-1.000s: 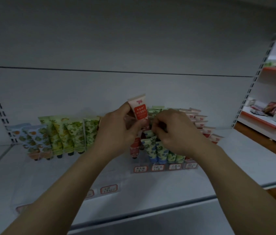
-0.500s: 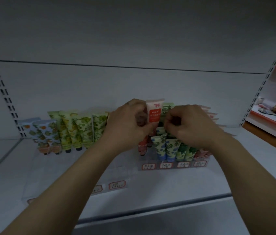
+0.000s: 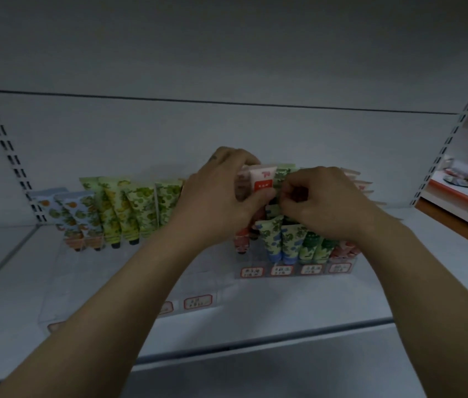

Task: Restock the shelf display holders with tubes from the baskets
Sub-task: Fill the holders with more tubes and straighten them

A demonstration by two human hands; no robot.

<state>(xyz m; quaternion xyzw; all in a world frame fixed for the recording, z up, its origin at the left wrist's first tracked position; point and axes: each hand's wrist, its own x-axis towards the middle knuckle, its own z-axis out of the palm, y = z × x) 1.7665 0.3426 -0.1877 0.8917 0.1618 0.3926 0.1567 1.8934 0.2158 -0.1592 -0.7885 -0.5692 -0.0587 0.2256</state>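
My left hand (image 3: pixel 221 196) grips an upright pink tube with a red label (image 3: pixel 263 179) over the clear right display holder (image 3: pixel 296 271). My right hand (image 3: pixel 322 202) is curled beside it, fingertips pinching among the green-patterned tubes (image 3: pixel 283 175) in the row behind. What its fingers hold is hidden. Blue and green floral tubes (image 3: pixel 281 239) stand in the holder's front slots. A second clear holder (image 3: pixel 129 285) at the left carries yellow-green and orange-print tubes (image 3: pixel 123 211) at its back.
A white shelf board (image 3: pixel 399 282) carries both holders, with red-framed price labels (image 3: pixel 198 301) along their fronts. The slotted upright (image 3: pixel 5 145) stands at the left. A neighbouring shelf (image 3: pixel 462 196) with packets lies at the right. No basket is in view.
The pink tube has sunk lower and moved closer to the holder's rows. My hands have drawn together, and the view has shifted slightly right and down.
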